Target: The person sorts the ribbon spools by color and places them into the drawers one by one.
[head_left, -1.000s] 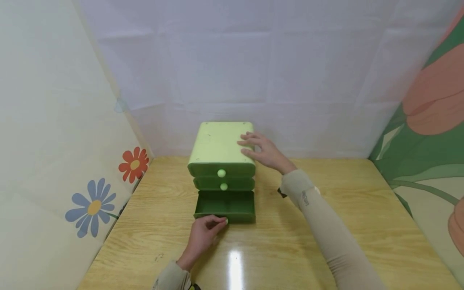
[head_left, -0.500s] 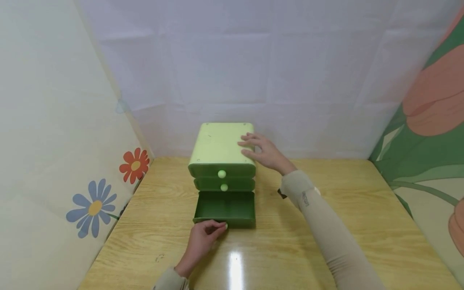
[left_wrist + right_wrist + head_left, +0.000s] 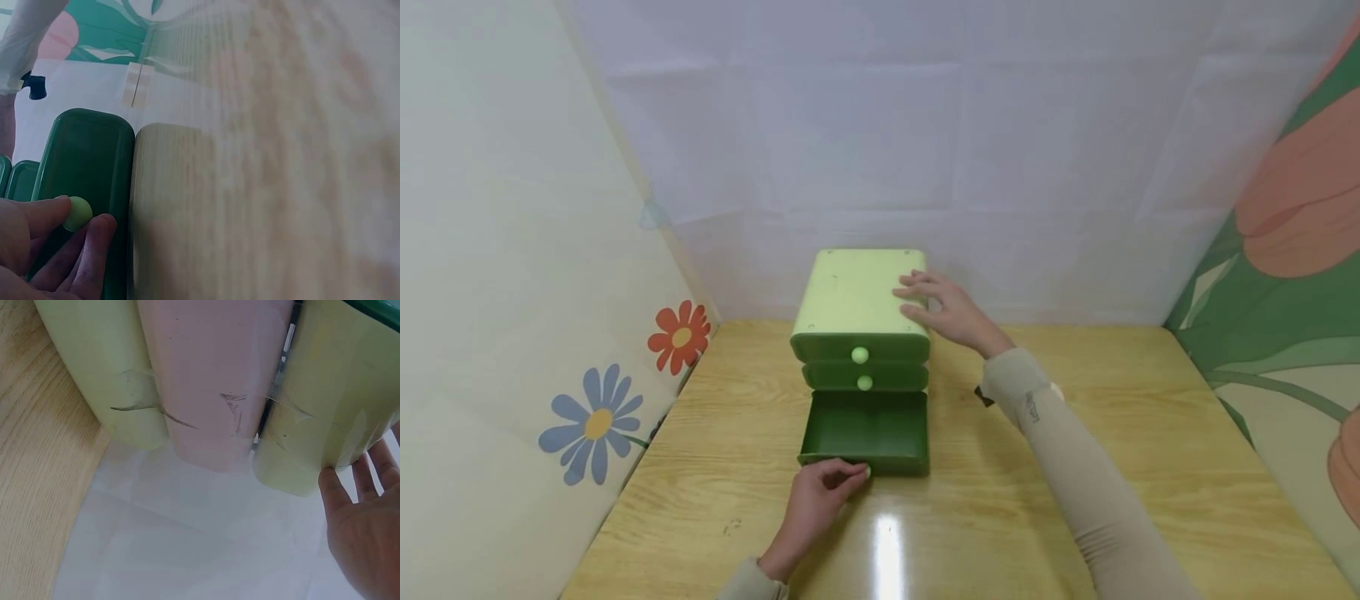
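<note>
A small three-tier drawer box (image 3: pixel 857 292) with a pale green top and dark green fronts stands on the table. Its bottom drawer (image 3: pixel 868 425) is pulled out, and nothing shows inside it. My left hand (image 3: pixel 820 500) pinches that drawer's round light green knob (image 3: pixel 78 214) between thumb and fingers, as the left wrist view shows closely. My right hand (image 3: pixel 951 312) rests with spread fingers on the right edge of the box's top. In the right wrist view, the fingers (image 3: pixel 336 490) touch the pale green top tier, beside a pink middle tier (image 3: pixel 215 375).
The upper two drawers, with round knobs (image 3: pixel 860 356), are closed. The wooden table (image 3: pixel 1075 467) reaches back to a white cloth wall (image 3: pixel 850 125). Flower-patterned panels (image 3: pixel 598 425) flank it at both sides.
My left hand has drawn the bottom drawer a little farther out toward me, mostly in the first half second. The right hand has stayed in place on the box.
</note>
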A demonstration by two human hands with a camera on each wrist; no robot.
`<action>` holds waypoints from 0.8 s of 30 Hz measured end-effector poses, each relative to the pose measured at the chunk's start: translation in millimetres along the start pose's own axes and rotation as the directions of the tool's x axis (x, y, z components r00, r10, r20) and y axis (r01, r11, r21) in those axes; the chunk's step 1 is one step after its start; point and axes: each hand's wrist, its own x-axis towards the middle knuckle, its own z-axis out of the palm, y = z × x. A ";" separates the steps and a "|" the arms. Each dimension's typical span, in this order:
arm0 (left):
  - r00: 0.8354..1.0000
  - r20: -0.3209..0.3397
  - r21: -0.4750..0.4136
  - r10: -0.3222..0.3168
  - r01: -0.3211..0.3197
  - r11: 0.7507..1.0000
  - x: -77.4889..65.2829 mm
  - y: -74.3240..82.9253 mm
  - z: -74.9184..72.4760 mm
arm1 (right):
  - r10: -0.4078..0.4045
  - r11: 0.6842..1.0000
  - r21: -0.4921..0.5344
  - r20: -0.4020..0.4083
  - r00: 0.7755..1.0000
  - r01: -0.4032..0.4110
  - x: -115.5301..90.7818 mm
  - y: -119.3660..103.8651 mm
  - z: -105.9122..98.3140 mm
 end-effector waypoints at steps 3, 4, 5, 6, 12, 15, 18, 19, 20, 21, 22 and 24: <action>1.000 0.007 0.003 -0.006 0.006 1.000 -3.1 0.1 0.4 | 0.000 1.000 -0.005 0.003 1.000 0.000 -0.8 0.7 0.1; 1.000 0.008 0.004 -0.010 0.010 1.000 -4.2 0.1 0.5 | -0.002 1.000 -0.004 0.004 1.000 0.002 -1.1 1.1 0.1; 1.000 0.010 0.003 -0.013 0.013 1.000 -5.2 0.2 0.6 | -0.003 1.000 -0.003 0.003 1.000 0.003 -1.4 1.4 0.0; 1.000 0.011 0.004 -0.015 0.015 1.000 -6.2 0.2 0.6 | -0.005 1.000 -0.002 0.003 1.000 0.005 -1.5 1.8 -0.1; 1.000 0.008 0.008 -0.020 0.020 1.000 -10.7 1.1 -0.7 | -0.006 1.000 0.005 -0.002 1.000 0.006 -0.7 3.7 -0.8; 1.000 0.008 0.009 -0.023 0.023 1.000 -12.7 0.8 -1.7 | -0.003 1.000 0.004 0.002 1.000 0.003 -0.4 3.7 -0.7; 0.999 0.013 0.002 -0.029 0.029 1.000 -15.2 0.6 -2.0 | 0.002 1.000 0.007 0.007 1.000 -0.002 -0.4 3.1 -0.2; 0.999 0.015 -0.001 -0.033 0.033 0.999 -16.1 0.7 -2.0 | 0.003 1.000 0.009 0.007 1.000 -0.003 -0.5 2.7 -0.1; 0.999 0.016 -0.008 -0.035 0.035 0.999 -17.0 0.8 -1.9 | 0.004 1.000 0.011 0.007 1.000 -0.004 -0.5 2.5 0.2; 0.999 0.016 -0.017 -0.037 0.037 0.999 -18.0 1.0 -1.8 | 0.003 1.000 0.012 0.008 1.000 -0.003 -0.6 2.5 0.4; 0.999 0.016 -0.028 -0.042 0.042 0.999 -19.0 1.3 -1.7 | 0.002 1.000 0.010 0.007 1.000 -0.002 -0.5 2.7 0.6; 0.999 0.015 -0.046 -0.049 0.049 0.998 -20.6 2.3 -1.8 | -0.002 1.000 0.010 0.005 1.000 0.001 -0.5 3.2 1.3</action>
